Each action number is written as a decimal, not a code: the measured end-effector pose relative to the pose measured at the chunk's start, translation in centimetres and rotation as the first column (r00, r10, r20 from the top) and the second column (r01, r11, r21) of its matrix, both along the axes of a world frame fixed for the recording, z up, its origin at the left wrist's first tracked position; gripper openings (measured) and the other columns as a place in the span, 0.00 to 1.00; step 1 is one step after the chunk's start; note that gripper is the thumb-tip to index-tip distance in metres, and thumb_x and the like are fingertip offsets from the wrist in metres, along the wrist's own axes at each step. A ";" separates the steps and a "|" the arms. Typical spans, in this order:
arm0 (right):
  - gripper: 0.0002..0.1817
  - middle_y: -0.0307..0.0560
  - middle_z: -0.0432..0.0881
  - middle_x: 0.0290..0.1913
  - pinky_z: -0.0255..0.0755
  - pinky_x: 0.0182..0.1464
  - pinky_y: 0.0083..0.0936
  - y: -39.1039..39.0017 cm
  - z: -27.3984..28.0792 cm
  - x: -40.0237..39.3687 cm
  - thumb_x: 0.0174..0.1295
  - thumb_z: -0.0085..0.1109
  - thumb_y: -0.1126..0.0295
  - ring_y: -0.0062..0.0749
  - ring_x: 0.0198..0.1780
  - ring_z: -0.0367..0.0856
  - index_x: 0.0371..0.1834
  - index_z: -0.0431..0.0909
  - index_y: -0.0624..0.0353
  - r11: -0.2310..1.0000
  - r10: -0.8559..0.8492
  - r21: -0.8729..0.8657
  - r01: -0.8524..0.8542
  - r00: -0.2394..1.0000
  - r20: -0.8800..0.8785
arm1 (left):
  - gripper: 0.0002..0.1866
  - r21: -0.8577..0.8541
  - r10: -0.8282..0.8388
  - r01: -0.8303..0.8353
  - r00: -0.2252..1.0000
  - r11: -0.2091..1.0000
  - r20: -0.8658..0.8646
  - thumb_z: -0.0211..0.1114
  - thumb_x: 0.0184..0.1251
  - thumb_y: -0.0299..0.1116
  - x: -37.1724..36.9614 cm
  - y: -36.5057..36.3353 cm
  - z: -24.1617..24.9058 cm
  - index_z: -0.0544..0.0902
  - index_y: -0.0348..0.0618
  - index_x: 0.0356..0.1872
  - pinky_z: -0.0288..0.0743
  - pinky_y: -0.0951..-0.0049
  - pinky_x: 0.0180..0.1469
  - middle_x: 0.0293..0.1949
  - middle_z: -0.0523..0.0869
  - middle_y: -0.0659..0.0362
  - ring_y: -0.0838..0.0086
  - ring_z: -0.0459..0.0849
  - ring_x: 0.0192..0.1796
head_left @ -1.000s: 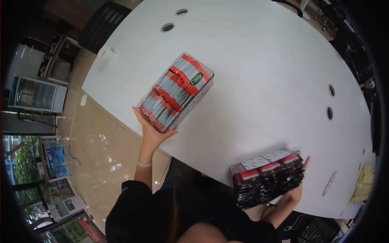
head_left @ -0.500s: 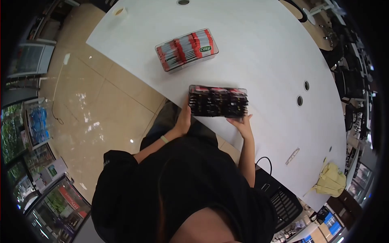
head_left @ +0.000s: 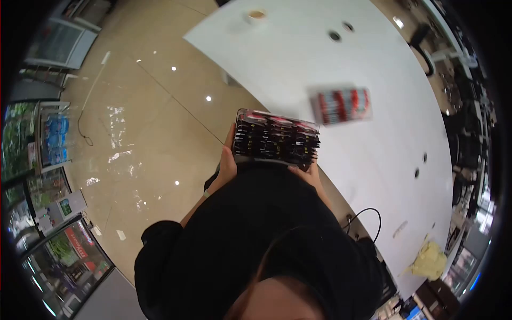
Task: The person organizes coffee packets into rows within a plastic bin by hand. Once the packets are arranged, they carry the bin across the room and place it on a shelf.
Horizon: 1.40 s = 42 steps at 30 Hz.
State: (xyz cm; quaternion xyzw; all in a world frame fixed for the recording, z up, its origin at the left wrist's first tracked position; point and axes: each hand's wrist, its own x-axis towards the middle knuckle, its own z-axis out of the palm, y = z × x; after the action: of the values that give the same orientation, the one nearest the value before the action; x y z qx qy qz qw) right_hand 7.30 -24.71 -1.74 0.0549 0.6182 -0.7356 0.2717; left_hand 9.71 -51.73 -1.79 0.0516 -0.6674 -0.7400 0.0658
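Observation:
A clear box of dark sachets (head_left: 274, 140) is held up in front of my body, off the table's edge and over the floor. Its black packets stand in tight rows, with some pink and red showing along the far side. My left hand (head_left: 228, 160) grips the box's left end. At the near right corner, my right hand (head_left: 308, 172) holds it with the thumb at the front; the other fingers are mostly hidden. Another box, with red and white sachets (head_left: 344, 105), stands on the white table (head_left: 384, 149) to the right, blurred.
A cup (head_left: 257, 15) sits at the table's far end. A yellow bag (head_left: 428, 261) lies near the right end, close to a black cable (head_left: 376, 213). Tiled floor (head_left: 160, 122) stretches left toward water bottles (head_left: 57, 140) on a rack. Chairs (head_left: 463, 144) line the far right.
The box of dark sachets has been carried off the table edge, closer to my body. My view has turned, so the table and the red and white box appear farther right.

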 end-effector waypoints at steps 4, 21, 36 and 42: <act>0.46 0.44 0.67 0.64 0.62 0.67 0.28 -11.8 0.9 -4.7 0.56 0.70 0.76 0.30 0.65 0.67 0.74 0.50 0.61 0.985 0.103 -0.119 -0.124 0.981 -0.167 | 0.37 0.161 0.250 -0.249 0.968 0.955 0.010 0.27 0.79 0.58 -0.6 -10.4 4.8 0.54 0.37 0.75 0.51 0.67 0.75 0.74 0.61 0.52 0.67 0.60 0.74; 0.38 0.46 0.69 0.65 0.66 0.61 0.26 -48.9 2.3 -29.3 0.64 0.60 0.75 0.31 0.63 0.69 0.75 0.52 0.61 0.830 0.518 0.022 -0.558 0.754 -0.404 | 0.23 0.011 0.787 -0.787 0.617 0.617 -0.007 0.38 0.81 0.32 -13.3 -41.7 4.8 0.66 0.32 0.69 0.56 0.69 0.72 0.67 0.71 0.50 0.67 0.67 0.70; 0.41 0.43 0.64 0.68 0.71 0.59 0.26 -95.9 6.6 -47.1 0.60 0.64 0.81 0.30 0.66 0.68 0.76 0.55 0.59 0.683 0.627 -0.126 -0.719 0.666 -0.404 | 0.22 0.061 0.927 -0.925 0.372 0.374 -0.043 0.38 0.80 0.32 -25.8 -81.2 6.4 0.68 0.33 0.67 0.57 0.71 0.71 0.65 0.72 0.51 0.68 0.68 0.69; 0.40 0.42 0.61 0.68 0.71 0.62 0.30 -111.7 10.2 -53.8 0.61 0.61 0.83 0.31 0.66 0.67 0.76 0.54 0.59 0.753 0.509 -0.156 -0.639 0.716 -0.478 | 0.25 -0.152 0.844 -0.855 0.516 0.496 -0.145 0.36 0.81 0.38 -34.9 -100.3 10.8 0.65 0.33 0.69 0.56 0.69 0.72 0.67 0.70 0.50 0.66 0.66 0.70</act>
State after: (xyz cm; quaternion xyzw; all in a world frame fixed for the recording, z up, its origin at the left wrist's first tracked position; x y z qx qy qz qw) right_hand -46.46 -136.36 8.45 -0.3397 0.5224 -0.6947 0.3594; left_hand -25.16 -152.03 9.02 0.3468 -0.6257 -0.5404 0.4431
